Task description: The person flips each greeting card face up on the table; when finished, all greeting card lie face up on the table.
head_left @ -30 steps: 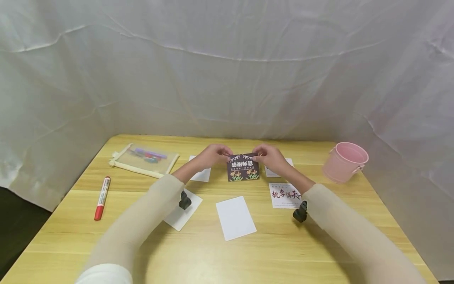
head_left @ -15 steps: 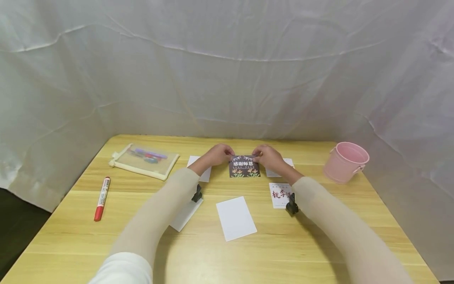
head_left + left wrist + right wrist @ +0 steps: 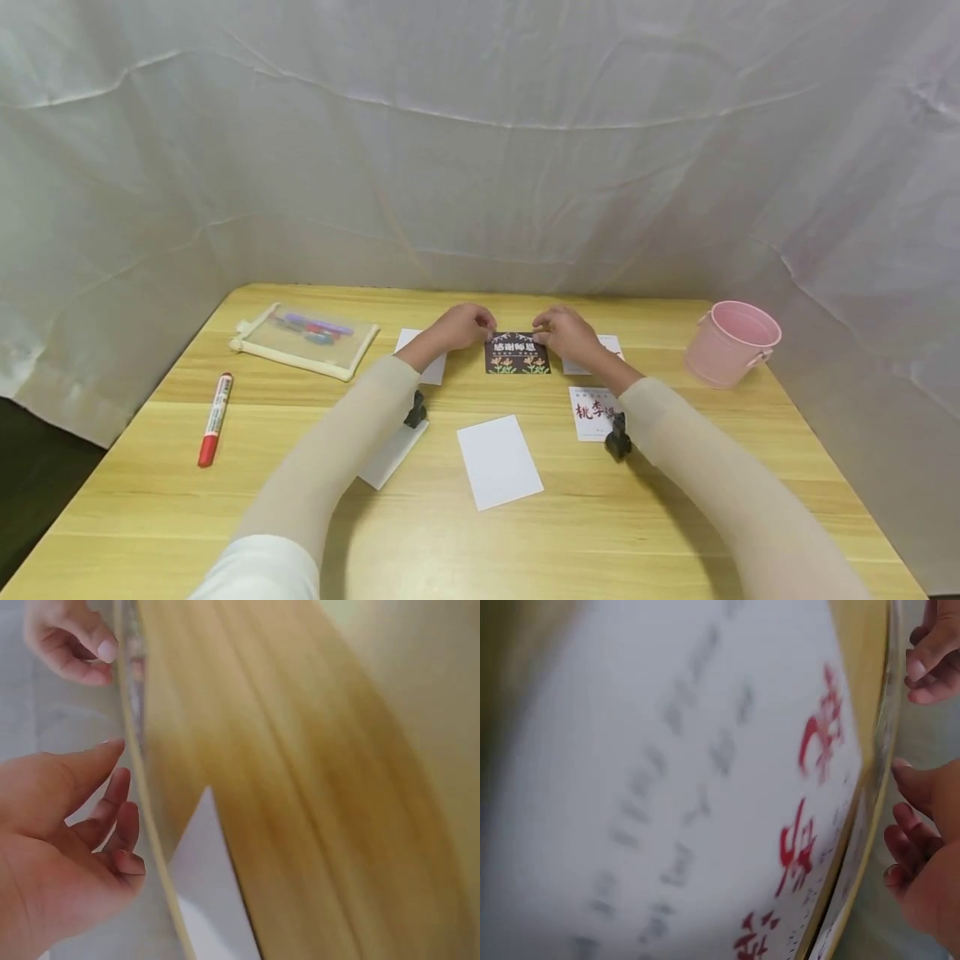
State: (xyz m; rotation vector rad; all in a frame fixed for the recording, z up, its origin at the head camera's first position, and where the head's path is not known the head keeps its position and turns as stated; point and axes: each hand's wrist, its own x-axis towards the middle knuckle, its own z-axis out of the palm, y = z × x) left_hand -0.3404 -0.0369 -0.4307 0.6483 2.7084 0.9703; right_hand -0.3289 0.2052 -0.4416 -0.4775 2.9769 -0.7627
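Note:
A dark card (image 3: 517, 353) with white lettering and orange flowers lies on the table at the back middle. My left hand (image 3: 460, 326) is at its upper left corner, and my right hand (image 3: 567, 333) at its upper right corner. In the left wrist view, the left hand (image 3: 71, 825) has its thumb and forefinger parted, with nothing between them. A similar gap shows between thumb and fingers of the right hand (image 3: 930, 840) in the right wrist view. The dark card appears edge-on in the left wrist view, a thin strip beyond the fingertips.
White cards lie around: a plain one (image 3: 500, 462) in front, one (image 3: 393, 458) under the left forearm, one (image 3: 432, 371) behind it. A red-lettered card (image 3: 592, 414) is near the right wrist. A pen pouch (image 3: 300, 362), red marker (image 3: 217, 419) and pink bucket (image 3: 723, 354) flank them.
The dark card has gone from tilted up between both hands to lying flat on the table. The fingers have loosened from its upper corners. Both forearms have moved inward.

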